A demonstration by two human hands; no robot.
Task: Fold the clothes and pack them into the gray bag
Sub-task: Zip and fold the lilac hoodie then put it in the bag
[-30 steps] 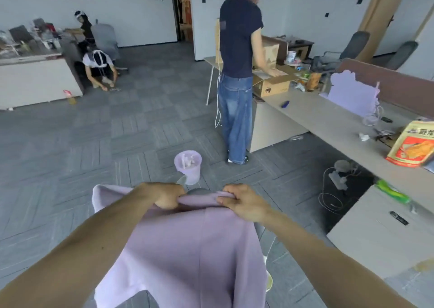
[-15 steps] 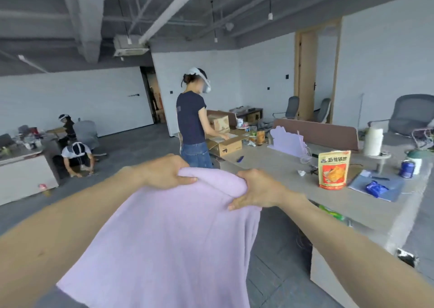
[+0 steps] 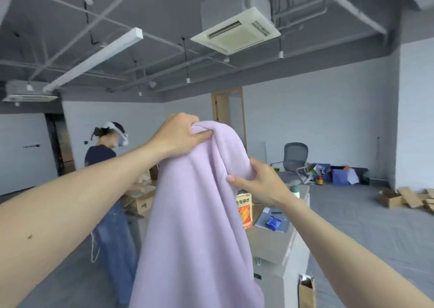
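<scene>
The lilac garment [image 3: 199,213] is held in the air directly in front of the camera. It hangs down in one long drape that runs past the lower edge of the view. It touches no surface that can be seen.

Left grip [image 3: 178,136]: the higher of the two, at the very top of the garment. The fingers are curled over a bunched fold of fabric and the thumb presses along its front, so it is holding the garment.

Right grip [image 3: 260,185]: lower and to the right, on the garment's right edge. The thumb lies on the front of the cloth and the fingers pass behind it — a pinch on that edge.

Between the two grips the fabric forms a rounded hump.

The bench [image 3: 270,244] stands behind and to the right of the garment. On it:
- an orange snack bag [image 3: 245,211], upright and partly hidden by the cloth;
- a blue packet [image 3: 273,222], lying on a flat grey-blue pad near the snack bag.

A second person [image 3: 110,190] wearing a headset stands at the left, beside an open cardboard box [image 3: 141,202]. An office chair [image 3: 294,159] stands beyond the bench. Flattened cartons [image 3: 411,197] lie on the floor at the far right. A ceiling air unit [image 3: 234,30] is mounted overhead.
</scene>
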